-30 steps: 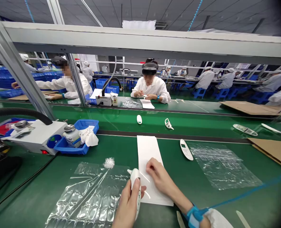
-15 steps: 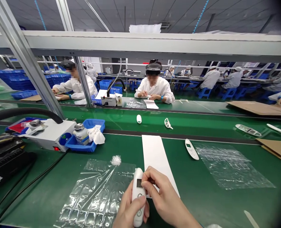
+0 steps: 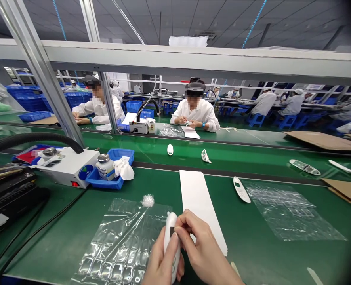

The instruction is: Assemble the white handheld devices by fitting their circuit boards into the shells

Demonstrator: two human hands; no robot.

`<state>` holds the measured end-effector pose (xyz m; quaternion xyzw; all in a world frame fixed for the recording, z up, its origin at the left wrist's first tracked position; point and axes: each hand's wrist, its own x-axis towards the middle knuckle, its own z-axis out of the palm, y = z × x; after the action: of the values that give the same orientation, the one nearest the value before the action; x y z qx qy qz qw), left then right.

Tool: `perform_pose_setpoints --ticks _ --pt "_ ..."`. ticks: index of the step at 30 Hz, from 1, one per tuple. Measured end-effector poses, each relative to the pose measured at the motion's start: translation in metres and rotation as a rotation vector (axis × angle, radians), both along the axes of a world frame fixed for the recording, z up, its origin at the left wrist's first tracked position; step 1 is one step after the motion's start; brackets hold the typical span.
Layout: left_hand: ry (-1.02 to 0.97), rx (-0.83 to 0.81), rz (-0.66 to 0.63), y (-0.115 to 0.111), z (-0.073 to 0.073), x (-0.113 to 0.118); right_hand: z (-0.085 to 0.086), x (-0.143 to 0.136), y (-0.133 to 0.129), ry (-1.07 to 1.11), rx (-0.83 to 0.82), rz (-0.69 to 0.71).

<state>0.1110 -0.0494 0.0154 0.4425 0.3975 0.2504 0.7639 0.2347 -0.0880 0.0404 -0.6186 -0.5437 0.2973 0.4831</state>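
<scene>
A white handheld device (image 3: pixel 171 226), shaped like a digital thermometer, stands tilted up with a small dark screen (image 3: pixel 172 230) near its top. My left hand (image 3: pixel 163 259) is wrapped round its lower body, the thumb lying over the front just below the screen. At the right edge of that screen, my right hand (image 3: pixel 201 241) pinches with thumb and forefinger. Whatever sits between those fingertips is too small or hidden to make out. Beneath the right hand runs a long white paper strip (image 3: pixel 196 190). Clear plastic with pockets (image 3: pixel 113 245) lies to the left.
A white casing part (image 3: pixel 241 190) and a clear plastic sheet (image 3: pixel 294 213) lie to the right. Left stand a white box with a hose (image 3: pixel 68 164) and a blue tray (image 3: pixel 104 183) holding a bottle. White parts lie on the green belt (image 3: pixel 145 152). A co-worker (image 3: pixel 195 111) sits opposite.
My left thumb has slid up the device towards the screen, and the device has turned slightly. The right hand keeps its pinch at the screen. Parts on the belt have shifted left.
</scene>
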Motion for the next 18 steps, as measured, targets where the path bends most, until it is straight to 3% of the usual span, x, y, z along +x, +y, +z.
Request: perform_pose_setpoints --ticks 7,13,15,18 --pt "0.069 0.084 -0.016 0.009 0.007 -0.002 -0.008 -0.005 0.006 0.272 -0.011 0.006" --pt "0.089 0.219 0.167 0.018 0.0 -0.012 -0.001 -0.001 0.015 0.204 0.084 0.104" --pt "0.15 0.322 0.121 0.025 0.002 -0.011 0.001 0.003 0.022 0.232 0.089 0.104" --pt "0.24 0.503 -0.104 0.051 0.011 0.003 0.0 0.025 0.039 0.272 0.086 0.107"
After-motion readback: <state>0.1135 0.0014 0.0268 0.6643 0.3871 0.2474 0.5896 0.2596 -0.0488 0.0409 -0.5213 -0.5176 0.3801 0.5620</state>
